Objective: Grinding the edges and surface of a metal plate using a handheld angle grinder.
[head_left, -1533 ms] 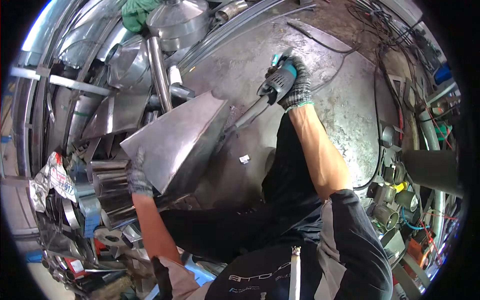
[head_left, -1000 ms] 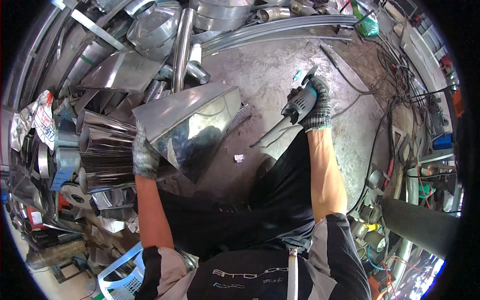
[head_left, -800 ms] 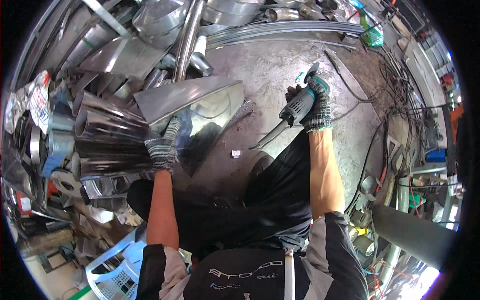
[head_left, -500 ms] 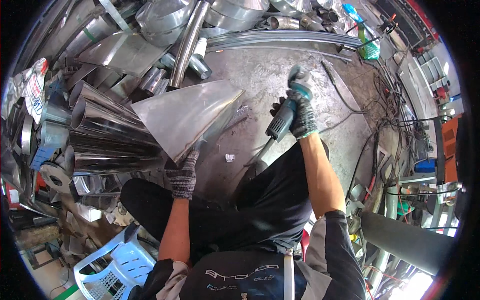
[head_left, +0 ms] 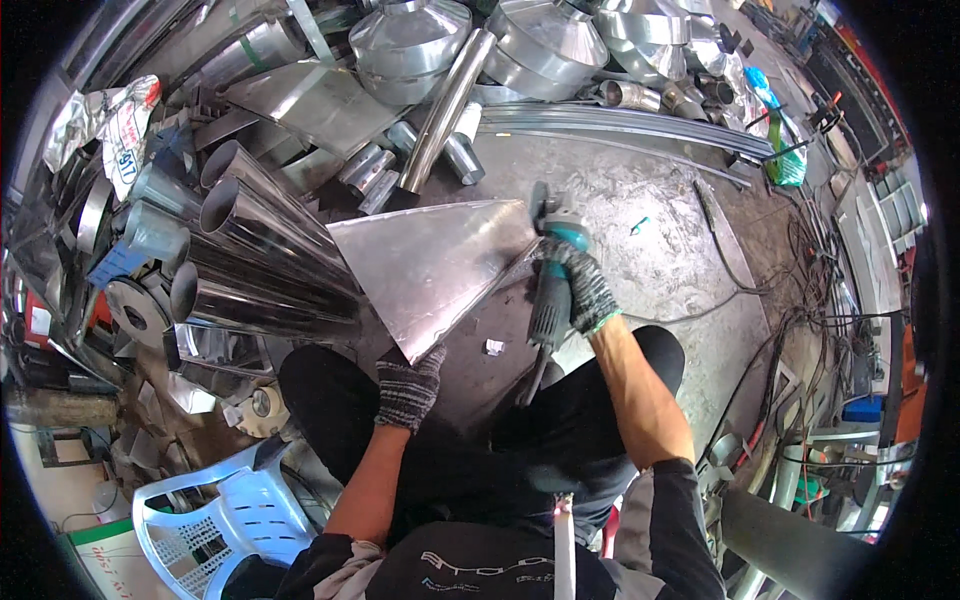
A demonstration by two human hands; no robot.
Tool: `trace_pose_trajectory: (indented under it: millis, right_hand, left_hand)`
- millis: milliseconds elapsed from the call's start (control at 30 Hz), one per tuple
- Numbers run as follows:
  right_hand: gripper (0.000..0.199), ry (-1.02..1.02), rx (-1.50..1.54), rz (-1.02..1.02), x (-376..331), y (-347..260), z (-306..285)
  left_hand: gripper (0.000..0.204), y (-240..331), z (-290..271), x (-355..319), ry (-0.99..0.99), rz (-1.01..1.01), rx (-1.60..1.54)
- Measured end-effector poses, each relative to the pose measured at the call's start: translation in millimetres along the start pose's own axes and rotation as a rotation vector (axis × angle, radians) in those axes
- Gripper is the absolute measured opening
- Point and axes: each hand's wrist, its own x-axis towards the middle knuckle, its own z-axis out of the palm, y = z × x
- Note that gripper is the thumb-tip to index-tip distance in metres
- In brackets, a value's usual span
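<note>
My left hand, in a grey knit glove, is closed on the near corner of a tapered sheet-metal piece. The metal piece stands tilted, with a bent seam down its right side. In my gloved right hand is a teal and dark grey angle grinder, gripped round its body. Its head is at the far right corner of the metal piece, the disc upright beside that edge. Whether the disc touches the metal I cannot tell.
Shiny metal tubes lie stacked on the left, near a blue plastic chair. Round metal cowls and long metal strips line the far side. Cables tangle on the right. A small white scrap lies on the metal floor sheet.
My right hand has brought the angle grinder leftward and nearer, up to the metal piece's right edge. My left hand keeps its grip. The whole view has shifted too.
</note>
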Motion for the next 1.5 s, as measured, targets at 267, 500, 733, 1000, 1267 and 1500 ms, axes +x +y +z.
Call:
trace_pose_trajectory:
  millis: [267, 500, 733, 1000, 1267, 1500]
  right_hand:
    - [0.037, -0.504, 0.332, 0.143, 6.1, 9.1, 110.6]
    - [0.026, -0.400, 0.183, 0.065, 25.6, 26.1, 121.2]
    - [0.028, -0.363, 0.387, 0.174, 34.9, 21.7, 123.0]
    - [0.034, -0.317, 0.328, 0.172, 53.0, 16.9, 120.7]
    - [0.039, -0.228, 0.233, 0.102, 66.0, 24.9, 128.1]
    - [0.029, -0.367, 0.289, 0.035, 72.3, 32.1, 137.2]
  left_hand:
    - [0.060, 10.1, -32.3, 4.1, -0.607, -0.069, 0.811]
    - [0.044, 76.8, -70.2, -29.1, -0.303, 0.252, 0.841]
    - [0.039, 144.7, -114.0, -53.9, 0.098, 0.442, 0.562]
    - [0.052, 19.9, -220.9, -168.1, 0.211, 0.410, 0.202]
    - [0.068, 100.9, -135.6, -104.6, 0.314, 0.373, -0.126]
    - [0.083, 127.6, -145.8, -84.9, 0.289, 0.296, -0.373]
